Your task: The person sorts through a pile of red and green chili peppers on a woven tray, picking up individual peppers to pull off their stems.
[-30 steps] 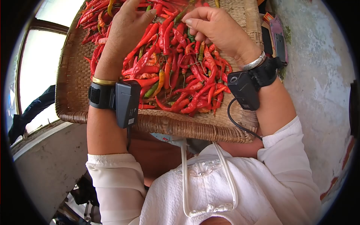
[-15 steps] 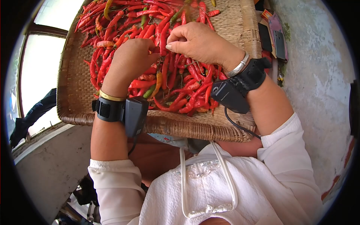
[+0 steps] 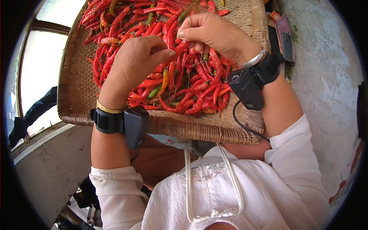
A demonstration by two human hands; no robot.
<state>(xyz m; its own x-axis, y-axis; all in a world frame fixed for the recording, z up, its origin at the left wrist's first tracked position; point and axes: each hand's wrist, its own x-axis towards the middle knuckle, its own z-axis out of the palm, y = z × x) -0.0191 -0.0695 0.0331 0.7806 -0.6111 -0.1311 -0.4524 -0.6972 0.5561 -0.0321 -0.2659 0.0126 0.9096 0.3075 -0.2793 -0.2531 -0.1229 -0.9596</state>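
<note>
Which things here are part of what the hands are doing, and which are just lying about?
In use: left hand, right hand, the red chilli pinched between them, chilli pile, woven tray.
Lying about: phone and small packet on the concrete beside the tray, dark cloth at far left.

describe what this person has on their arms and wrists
White sleeves are pushed up, leaving the forearms bare. The left hand has a thin gold bangle at its wrist, then a black strap carrying a black boxy device. The right hand has a silver bangle, a black strap and a black box with a small round lens, trailing a black cable.
</note>
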